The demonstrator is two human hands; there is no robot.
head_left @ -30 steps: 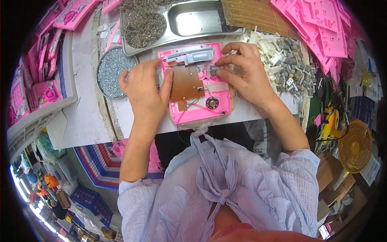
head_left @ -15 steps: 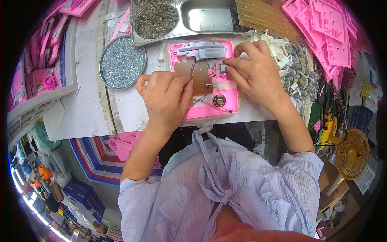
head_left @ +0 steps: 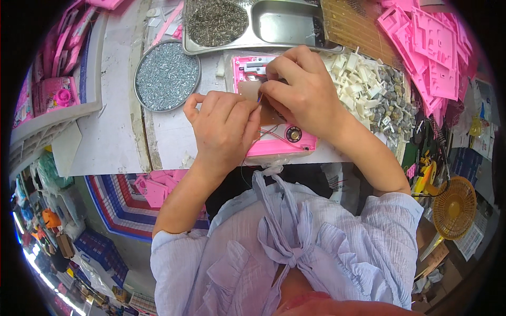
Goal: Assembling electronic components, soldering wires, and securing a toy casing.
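A pink plastic housing [head_left: 274, 148] lies open side up on the table in front of me. Inside it are a brown circuit board [head_left: 270, 117], a round speaker [head_left: 293, 134] and thin red wires. My left hand [head_left: 224, 124] is closed at the board's left edge, thumb and forefinger pinched on it. From the right, my right hand [head_left: 308, 89] reaches over the housing, its thumb and forefinger pinched at thin coloured wires [head_left: 260, 97] above the board. That hand hides the housing's upper right part. A grey part [head_left: 255, 69] shows at the upper left inside the housing.
A round dish of small silver screws [head_left: 167, 76] stands left. Behind is a metal tray [head_left: 258, 45] with darker small parts. White plastic pieces [head_left: 350, 73] and grey ones [head_left: 392, 105] are heaped right, beside stacked pink panels [head_left: 432, 52]. A yellow fan [head_left: 454, 208] stands lower right.
My right hand has moved left from the housing's right side to the wires over the board. The board looks tilted and catches light. My left hand stays at its edge.
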